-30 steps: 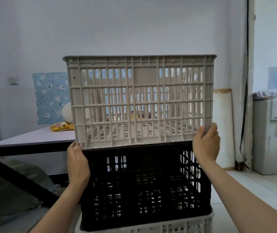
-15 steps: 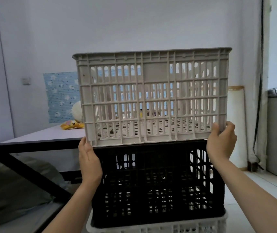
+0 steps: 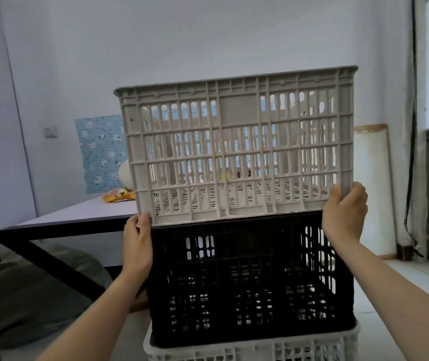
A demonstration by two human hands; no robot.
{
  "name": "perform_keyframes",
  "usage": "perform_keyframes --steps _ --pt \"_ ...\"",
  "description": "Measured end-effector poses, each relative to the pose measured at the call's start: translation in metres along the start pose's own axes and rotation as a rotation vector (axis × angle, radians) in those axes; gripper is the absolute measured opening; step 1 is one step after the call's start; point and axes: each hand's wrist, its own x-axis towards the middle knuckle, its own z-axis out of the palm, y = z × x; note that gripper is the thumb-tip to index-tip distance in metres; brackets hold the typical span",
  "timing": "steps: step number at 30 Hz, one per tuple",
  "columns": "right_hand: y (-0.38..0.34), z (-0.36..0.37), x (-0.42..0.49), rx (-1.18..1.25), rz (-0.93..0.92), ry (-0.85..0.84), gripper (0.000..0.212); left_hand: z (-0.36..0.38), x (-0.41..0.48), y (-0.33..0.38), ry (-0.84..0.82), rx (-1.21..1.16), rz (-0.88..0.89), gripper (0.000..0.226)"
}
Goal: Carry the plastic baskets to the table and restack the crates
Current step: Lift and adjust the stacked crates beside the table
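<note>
A beige slatted crate [image 3: 236,147] is at the top of a stack, tilted so its right side sits higher. My left hand [image 3: 137,247] holds its lower left corner, and my right hand [image 3: 345,214] grips its lower right corner with fingers curled over the edge. Under it stands a black crate [image 3: 249,280], nested in a white crate [image 3: 252,351] at the bottom. The table [image 3: 78,217], with a pale top and black frame, stands behind and to the left.
A yellow soft toy [image 3: 118,195] and a pale round object lie on the table by a blue patterned board [image 3: 98,152]. A grey cushion [image 3: 33,290] lies on the floor under the table. A white roll [image 3: 372,188] leans on the wall at right.
The beige crate has tipped, its right side rising, and both hands have stayed on its lower corners. The view has shifted left, so the stack sits further right in frame.
</note>
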Motion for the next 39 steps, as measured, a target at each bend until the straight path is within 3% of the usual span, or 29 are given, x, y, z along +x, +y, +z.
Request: perform_keyframes --steps 2,9,14,21,29,39 --pt "-0.001 -0.001 -0.001 0.003 0.009 -0.027 0.048 -0.006 0.006 0.011 -0.045 0.046 -0.005 0.032" --pt "-0.01 -0.013 0.006 -0.135 0.048 -0.168 0.051 -0.008 0.03 0.028 -0.035 0.183 -0.107 0.055" --pt "-0.007 -0.015 0.004 -0.122 0.04 -0.199 0.051 -0.003 0.029 0.026 0.062 0.187 -0.124 0.057" --pt "0.003 -0.011 0.002 -0.057 -0.007 -0.187 0.046 0.005 0.021 0.02 0.165 0.161 -0.072 0.047" --pt "-0.003 -0.016 0.001 -0.156 -0.054 -0.176 0.044 0.002 0.012 0.016 0.08 0.158 -0.139 0.06" --pt "-0.01 -0.007 0.005 -0.183 -0.107 -0.054 0.047 0.0 0.011 0.016 0.049 0.132 -0.142 0.055"
